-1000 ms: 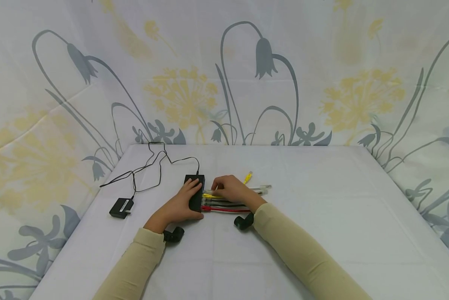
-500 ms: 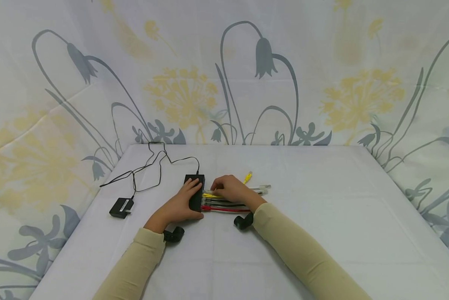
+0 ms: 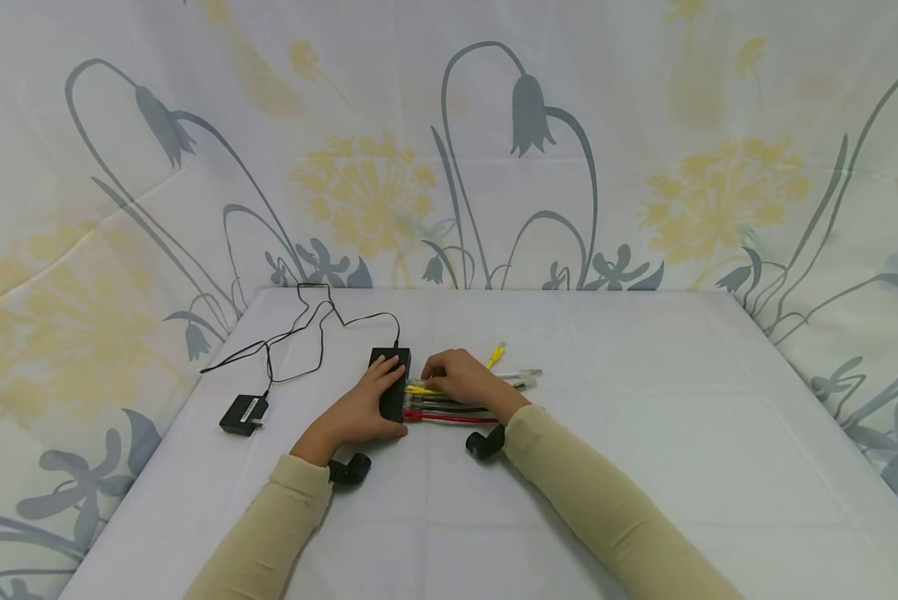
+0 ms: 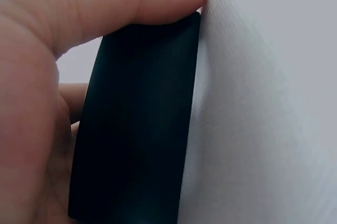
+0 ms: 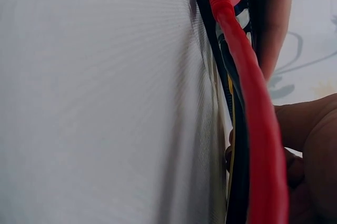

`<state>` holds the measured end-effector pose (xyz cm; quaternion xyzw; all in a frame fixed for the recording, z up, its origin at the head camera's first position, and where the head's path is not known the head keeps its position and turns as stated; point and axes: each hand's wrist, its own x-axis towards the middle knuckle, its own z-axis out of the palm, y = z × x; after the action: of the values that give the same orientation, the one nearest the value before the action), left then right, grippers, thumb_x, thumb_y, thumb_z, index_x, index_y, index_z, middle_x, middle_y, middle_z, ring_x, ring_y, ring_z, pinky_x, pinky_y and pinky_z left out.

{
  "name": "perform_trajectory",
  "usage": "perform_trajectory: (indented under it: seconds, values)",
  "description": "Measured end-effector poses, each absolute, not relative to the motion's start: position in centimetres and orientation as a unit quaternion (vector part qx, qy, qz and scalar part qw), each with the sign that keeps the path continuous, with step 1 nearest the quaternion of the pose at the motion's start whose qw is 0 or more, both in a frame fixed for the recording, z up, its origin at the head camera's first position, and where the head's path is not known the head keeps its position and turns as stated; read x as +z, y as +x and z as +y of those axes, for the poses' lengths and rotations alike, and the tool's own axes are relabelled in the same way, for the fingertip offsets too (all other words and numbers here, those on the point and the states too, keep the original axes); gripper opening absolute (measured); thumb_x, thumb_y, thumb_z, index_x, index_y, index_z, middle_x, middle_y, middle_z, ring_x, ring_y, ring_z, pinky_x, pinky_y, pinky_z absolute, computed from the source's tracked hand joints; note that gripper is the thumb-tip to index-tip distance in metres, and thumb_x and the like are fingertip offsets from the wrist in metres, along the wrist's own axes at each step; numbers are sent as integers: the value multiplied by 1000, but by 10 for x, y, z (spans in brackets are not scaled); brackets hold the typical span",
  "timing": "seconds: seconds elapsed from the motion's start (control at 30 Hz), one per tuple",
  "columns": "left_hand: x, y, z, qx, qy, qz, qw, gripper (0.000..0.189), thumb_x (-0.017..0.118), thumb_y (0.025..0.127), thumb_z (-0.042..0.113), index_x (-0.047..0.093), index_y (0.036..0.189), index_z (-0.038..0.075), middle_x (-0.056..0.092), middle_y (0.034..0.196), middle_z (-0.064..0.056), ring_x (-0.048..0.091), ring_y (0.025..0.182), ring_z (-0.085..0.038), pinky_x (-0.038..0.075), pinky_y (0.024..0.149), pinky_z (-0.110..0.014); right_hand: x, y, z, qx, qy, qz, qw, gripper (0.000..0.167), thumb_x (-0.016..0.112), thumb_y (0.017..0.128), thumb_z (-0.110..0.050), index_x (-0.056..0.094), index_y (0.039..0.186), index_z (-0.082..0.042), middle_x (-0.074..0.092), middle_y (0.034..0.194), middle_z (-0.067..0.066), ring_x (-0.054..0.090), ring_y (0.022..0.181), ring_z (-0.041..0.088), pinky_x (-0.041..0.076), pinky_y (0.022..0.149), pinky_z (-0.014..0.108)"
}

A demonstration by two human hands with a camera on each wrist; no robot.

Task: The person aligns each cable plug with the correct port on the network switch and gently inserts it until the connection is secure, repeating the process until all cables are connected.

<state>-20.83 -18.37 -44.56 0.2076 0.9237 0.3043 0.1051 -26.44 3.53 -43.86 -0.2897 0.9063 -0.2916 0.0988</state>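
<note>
A slim black network switch (image 3: 392, 407) lies on the white cloth, side ports facing right. My left hand (image 3: 354, 410) grips it, fingers spread over its top and thumb against the near end. In the left wrist view, the thumb wraps the edge of the black casing (image 4: 137, 129). Along the port side, a red network cable (image 3: 452, 419), black cables (image 3: 449, 408) and a yellow cable (image 3: 420, 390) run rightward. My right hand (image 3: 459, 379) pinches a pale network cable close to the ports; its fingers hide most of it. The right wrist view shows the red plug (image 5: 221, 0) seated in a port.
At the left lies a black power adapter (image 3: 243, 415), its thin cord (image 3: 321, 342) looping back to the switch's far end. Loose cable ends, a yellow plug (image 3: 497, 355) and a clear plug (image 3: 531, 372), lie beyond my right hand. A flower-patterned curtain (image 3: 449, 167) stands behind the table.
</note>
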Motion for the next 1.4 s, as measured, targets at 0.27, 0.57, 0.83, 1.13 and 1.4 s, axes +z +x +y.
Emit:
perform_trajectory:
  seconds: [0.27, 0.57, 0.83, 1.13, 1.4]
  values:
    - [-445, -207, -182, 301, 209, 925, 103, 99, 82, 74, 33, 27, 154, 12, 10, 164, -4, -2, 152, -30, 25, 113, -61, -439, -264, 34, -290, -288, 908, 94, 11, 62, 94, -17, 73, 98, -17, 71, 95, -1, 61, 86, 12, 51, 80, 33]
    - [-446, -208, -182, 296, 211, 926, 102, 99, 82, 75, 34, 27, 154, 12, 10, 164, -3, -2, 152, -30, 26, 113, -59, -438, -264, 33, -285, -288, 909, 95, 11, 62, 94, -17, 73, 98, -16, 71, 96, 0, 61, 85, 13, 51, 79, 33]
    - [-445, -208, -181, 291, 209, 928, 101, 98, 82, 75, 32, 27, 154, 12, 11, 164, -3, -1, 152, -28, 25, 114, -58, -437, -264, 33, -279, -297, 909, 91, 11, 62, 94, -17, 72, 97, -15, 71, 94, 0, 61, 84, 13, 51, 78, 32]
    - [-445, -209, -181, 294, 212, 927, 101, 97, 81, 75, 31, 28, 154, 11, 12, 164, -3, -1, 152, -29, 25, 115, -58, -436, -265, 32, -278, -299, 908, 92, 11, 62, 94, -16, 73, 97, -15, 71, 95, 1, 61, 85, 14, 51, 80, 34]
    - [-444, -209, -181, 295, 215, 926, 100, 97, 81, 75, 31, 29, 154, 11, 13, 164, -4, 0, 152, -28, 24, 115, -57, -436, -268, 31, -276, -298, 908, 101, 11, 62, 94, -17, 73, 95, -16, 71, 94, 0, 61, 83, 13, 51, 79, 33]
